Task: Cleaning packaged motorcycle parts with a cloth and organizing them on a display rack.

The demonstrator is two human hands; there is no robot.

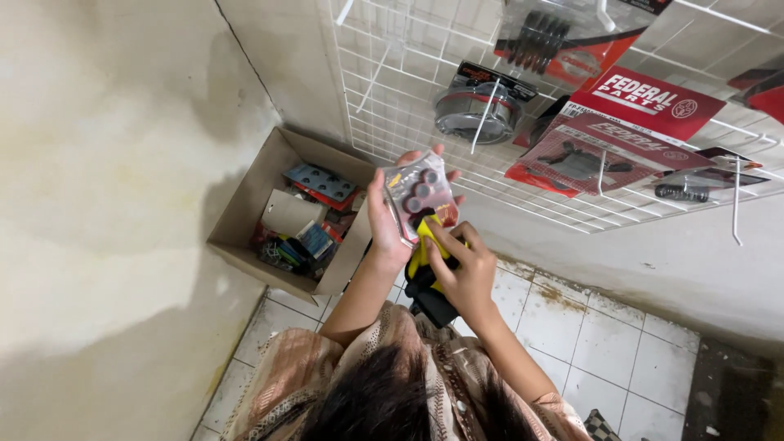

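Observation:
My left hand (382,230) is raised in front of me and grips a clear blister pack (418,196) holding several small round dark parts on a red card. Just below and right of it, my right hand (464,273) is closed on a yellow and black hand tool (425,282), whose upper end touches the lower edge of the pack. Both hands are close to the lower left part of a white wire grid panel (392,90) on the wall. The tool's lower black part hangs under my right hand.
An open cardboard box (245,204) with several packaged parts stands left of my hands, against the wall. On the grid hang a round part in a clear pack (478,106) and red-carded packs (588,155) on white hooks. White floor tiles (604,351) lie at the lower right.

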